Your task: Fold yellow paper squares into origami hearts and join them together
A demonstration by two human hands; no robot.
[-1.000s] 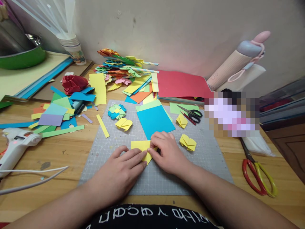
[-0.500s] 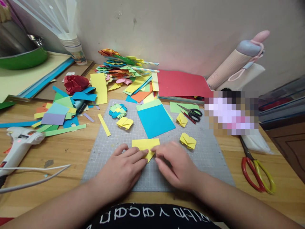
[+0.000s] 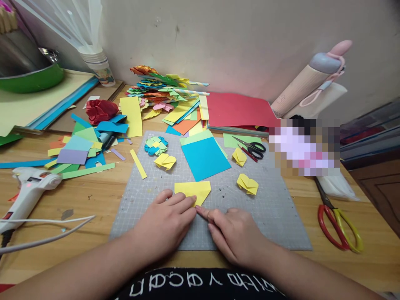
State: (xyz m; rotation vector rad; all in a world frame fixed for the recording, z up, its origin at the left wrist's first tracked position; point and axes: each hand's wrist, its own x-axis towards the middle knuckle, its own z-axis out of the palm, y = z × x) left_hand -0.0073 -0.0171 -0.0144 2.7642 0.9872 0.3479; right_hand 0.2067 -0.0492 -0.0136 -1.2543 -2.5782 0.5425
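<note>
A folded piece of yellow paper (image 3: 195, 188) lies on the grey cutting mat (image 3: 271, 225). Its right corner is folded in, leaving a slanted edge on that side. My left hand (image 3: 170, 218) holds the paper down, its fingers bent over the lower left part, which they hide. Beside the paper's lower point, my right hand (image 3: 236, 233) has its index finger stretched out with the tip touching there; its other fingers are loosely curled, and a gap shows between index finger and thumb. Folded yellow paper hearts (image 3: 248, 184) and a blue sheet (image 3: 206, 157) lie farther up the mat.
Black-handled scissors (image 3: 251, 146) rest at the mat's top right; large red-and-yellow-handled scissors (image 3: 339, 227) lie right of the mat. A glue gun (image 3: 29, 187) and its white cable (image 3: 46, 223) are at left, near paper scraps (image 3: 73, 156) and a blue-green paper flower (image 3: 155, 146).
My right hand has slid down and slightly right along the slanted edge, away from the paper's middle. More of the folded right side shows. My left hand stays on the paper.
</note>
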